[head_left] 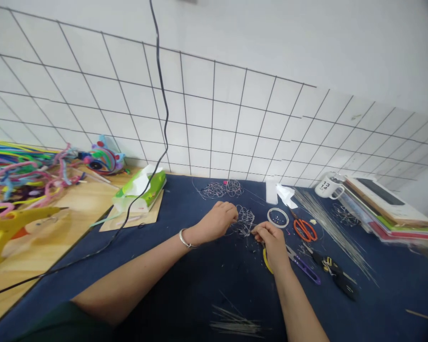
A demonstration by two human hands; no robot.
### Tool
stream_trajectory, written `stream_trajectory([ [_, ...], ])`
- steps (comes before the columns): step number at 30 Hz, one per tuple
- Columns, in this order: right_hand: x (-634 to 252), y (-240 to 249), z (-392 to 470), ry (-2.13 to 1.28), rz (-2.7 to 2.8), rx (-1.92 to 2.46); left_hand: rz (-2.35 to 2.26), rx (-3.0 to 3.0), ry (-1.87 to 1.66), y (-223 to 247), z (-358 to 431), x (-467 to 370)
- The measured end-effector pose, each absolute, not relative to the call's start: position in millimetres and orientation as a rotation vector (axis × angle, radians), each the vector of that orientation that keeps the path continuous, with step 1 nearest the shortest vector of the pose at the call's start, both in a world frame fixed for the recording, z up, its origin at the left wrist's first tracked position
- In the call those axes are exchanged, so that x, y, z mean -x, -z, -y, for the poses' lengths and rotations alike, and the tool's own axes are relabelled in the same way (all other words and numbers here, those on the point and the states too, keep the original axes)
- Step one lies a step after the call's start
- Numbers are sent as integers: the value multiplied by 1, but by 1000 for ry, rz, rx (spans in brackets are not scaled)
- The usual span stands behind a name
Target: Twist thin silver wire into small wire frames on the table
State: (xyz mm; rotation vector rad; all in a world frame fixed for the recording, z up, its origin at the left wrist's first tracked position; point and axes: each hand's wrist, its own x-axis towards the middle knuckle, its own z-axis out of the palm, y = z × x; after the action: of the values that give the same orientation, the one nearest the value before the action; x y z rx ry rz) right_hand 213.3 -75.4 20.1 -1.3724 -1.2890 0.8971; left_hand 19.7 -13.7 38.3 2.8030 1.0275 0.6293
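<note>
While reaching over dark blue cloth [388, 270], pinching the right edge of a wire shape [245, 218] with the right hand [273, 240], thumb and fingertips drawn together. Curling the left hand [217, 222] at the opposite edge; cannot tell whether gripping, with fingertips partly hidden. Find the wire shape just right of the frame's centre: thin, silvery, openwork, criss-crossed in loose loops. Above it, see rounder, springier-looking coils [214, 190]. At lower centre, note straight wires [235, 324] in a loose sheaf; at right, a longer bundle [337, 235], stiff and shiny, running slantwise.

Beside the right hand, find a round dish [268, 216] with a pale rim and tiny beads inside, then orange scissors [305, 229] with looped handles, purple scissors [304, 267] and black pliers [342, 283]. Cannot see all of a curved yellow handle [266, 260], partly blocked by the right hand.

Toward the right edge, see a glossy white mug [323, 187] beside stacked books [388, 204]. At left, on pale wood [78, 209], note fuzzy pipe cleaners [10, 180] and a smooth yellow glue gun [21, 218]. Trace a black cord [166, 114] down from the top edge, across the wall's grid [213, 99] and in front of a green tissue pack [157, 185].
</note>
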Motion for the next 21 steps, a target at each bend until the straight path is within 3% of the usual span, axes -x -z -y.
stream_trajectory([
  [10,-195,-39,93,-500,1577,1312,-1103,-2910,-431,-33,17,-15],
  [16,-195,-35,90,-431,1666,1289,-1213,-2942,-282,-28,16,-17],
  [21,-191,-30,88,-442,1662,1334,-1243,-2959,-397,-31,18,-25],
])
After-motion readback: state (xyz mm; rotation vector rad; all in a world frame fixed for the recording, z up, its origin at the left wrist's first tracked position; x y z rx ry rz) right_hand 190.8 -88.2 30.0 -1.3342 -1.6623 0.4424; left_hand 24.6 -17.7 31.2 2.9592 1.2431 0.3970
